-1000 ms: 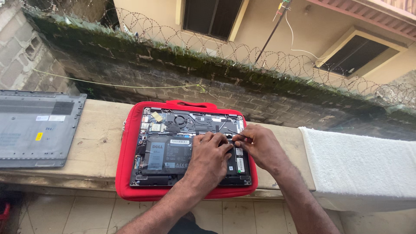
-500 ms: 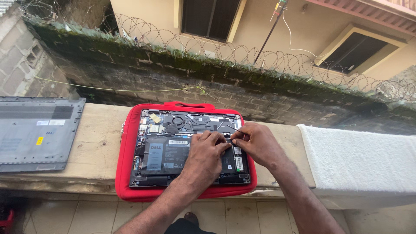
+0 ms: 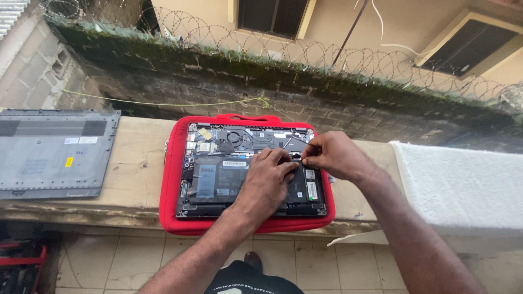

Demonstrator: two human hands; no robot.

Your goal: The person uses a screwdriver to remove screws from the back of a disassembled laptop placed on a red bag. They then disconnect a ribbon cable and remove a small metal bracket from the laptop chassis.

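Head view: opened laptop (image 3: 218, 174), bottom cover off, internals up, lies on a red sleeve (image 3: 170, 190) on the concrete ledge worktop (image 3: 139, 163). The sleeve's near edge overhangs the worktop's front lip slightly. Left hand (image 3: 267, 182) rests flat over the battery area, fingers bent, fingertips pressing near a small part at the board's right-centre. Right hand (image 3: 332, 157) has fingertips pinched together on that same small part; what exactly, too small to tell. Removed grey bottom cover (image 3: 54, 152) lies well apart to the left, cut by the frame edge. White cloth (image 3: 463, 188) covers the worktop to the right, near the sleeve. Bare worktop strip between sleeve and cover. Tiled floor (image 3: 327, 261) below.
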